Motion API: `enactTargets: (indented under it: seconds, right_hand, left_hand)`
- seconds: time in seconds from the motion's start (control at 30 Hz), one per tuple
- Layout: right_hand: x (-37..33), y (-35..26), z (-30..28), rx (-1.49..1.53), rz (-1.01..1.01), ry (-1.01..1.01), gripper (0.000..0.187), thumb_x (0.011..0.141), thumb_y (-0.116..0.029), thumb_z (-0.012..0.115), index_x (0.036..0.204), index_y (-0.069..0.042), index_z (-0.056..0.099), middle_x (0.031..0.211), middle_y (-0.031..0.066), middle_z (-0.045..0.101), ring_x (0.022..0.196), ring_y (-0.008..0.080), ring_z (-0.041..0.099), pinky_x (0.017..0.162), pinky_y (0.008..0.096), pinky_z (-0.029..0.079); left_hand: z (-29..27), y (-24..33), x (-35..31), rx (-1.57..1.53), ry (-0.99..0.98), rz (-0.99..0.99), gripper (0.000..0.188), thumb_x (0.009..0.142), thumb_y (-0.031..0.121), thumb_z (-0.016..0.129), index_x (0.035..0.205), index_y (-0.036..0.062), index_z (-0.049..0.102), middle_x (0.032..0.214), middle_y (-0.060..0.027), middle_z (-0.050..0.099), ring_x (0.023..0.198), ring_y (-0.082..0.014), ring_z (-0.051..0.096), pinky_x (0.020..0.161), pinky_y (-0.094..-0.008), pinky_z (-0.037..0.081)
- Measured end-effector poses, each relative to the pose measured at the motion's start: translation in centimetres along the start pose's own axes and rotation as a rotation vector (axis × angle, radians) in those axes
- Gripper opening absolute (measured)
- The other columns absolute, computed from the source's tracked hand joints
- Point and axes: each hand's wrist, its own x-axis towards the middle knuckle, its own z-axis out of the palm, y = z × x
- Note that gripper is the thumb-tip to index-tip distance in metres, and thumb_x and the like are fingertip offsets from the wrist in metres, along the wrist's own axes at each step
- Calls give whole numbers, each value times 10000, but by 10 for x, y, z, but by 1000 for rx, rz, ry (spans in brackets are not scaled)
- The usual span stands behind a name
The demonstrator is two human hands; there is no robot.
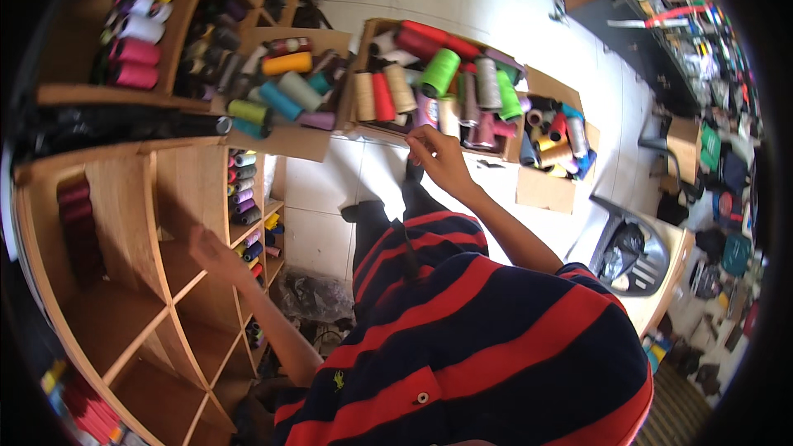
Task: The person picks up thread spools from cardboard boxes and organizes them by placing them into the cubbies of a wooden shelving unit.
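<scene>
My right hand (439,162) is by the front edge of a cardboard box (353,111) full of thread spools. Its fingers are curled in a pinch; what they hold, if anything, is hidden. Inside that box lie a bright green spool (440,73), a red spool (382,97), a grey spool (487,84) and several cream ones. My left hand (221,259) is slightly blurred at a compartment of the wooden shelf (152,198). Its fingers look stretched out, with nothing visible in them. Dark red spools (76,208) stand stacked in the compartment farther left.
An open carton (289,142) of mixed spools sits left of the box, another carton (547,190) right of it. A second shelf (186,25) holds pink, white and yellow spools. A dark chair (632,252) stands at the right. Clear plastic (312,296) lies on the floor.
</scene>
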Motion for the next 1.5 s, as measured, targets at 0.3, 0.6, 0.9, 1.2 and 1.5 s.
enactTargets:
  seconds: [0.3, 0.6, 0.9, 1.2, 1.5]
  right_hand:
    - [-35, 55, -92, 45, 115, 161, 188, 958, -135, 521, 913, 16, 623, 634, 98, 623, 576, 177, 641, 564, 307, 492]
    - [-60, 134, -153, -135, 297, 542, 297, 841, -63, 610, 1132, -22, 564, 1096, 180, 582, 904, 341, 633, 754, 407, 507]
    - [-46, 174, -157, -153, 269, 563, 616, 763, -100, 715, 1320, -47, 457, 1149, 190, 527, 1081, 385, 538, 912, 449, 455]
    - [-54, 182, -166, -47, 278, 483, 515, 731, -104, 776, 1159, -41, 497, 1130, 188, 550, 1029, 371, 583, 845, 423, 489]
    - [-85, 173, -178, 562, 252, 768, 429, 898, -205, 656, 1263, -91, 461, 1168, 68, 552, 1044, 180, 575, 804, 326, 485]
  left_hand:
    - [159, 170, -113, -473, -743, -331, 191, 993, 136, 504, 1079, -4, 602, 747, -40, 578, 675, -86, 539, 630, -226, 453]
    - [238, 251, -147, -384, -1062, -56, 194, 966, 91, 524, 1123, 17, 612, 743, -28, 592, 675, -103, 549, 650, -242, 459]
    - [298, 352, -189, -66, -1045, 1022, 654, 700, 303, 794, 1290, 148, 557, 1384, -171, 420, 1299, -436, 328, 1045, -566, 278]
    - [350, 357, -212, 181, -1114, 1331, 673, 682, 490, 755, 1262, 193, 584, 1444, -130, 380, 1324, -484, 282, 1033, -753, 131]
    - [351, 353, -211, 186, -1141, 1318, 669, 712, 507, 721, 1288, 199, 575, 1481, -102, 349, 1354, -441, 281, 1052, -742, 113]
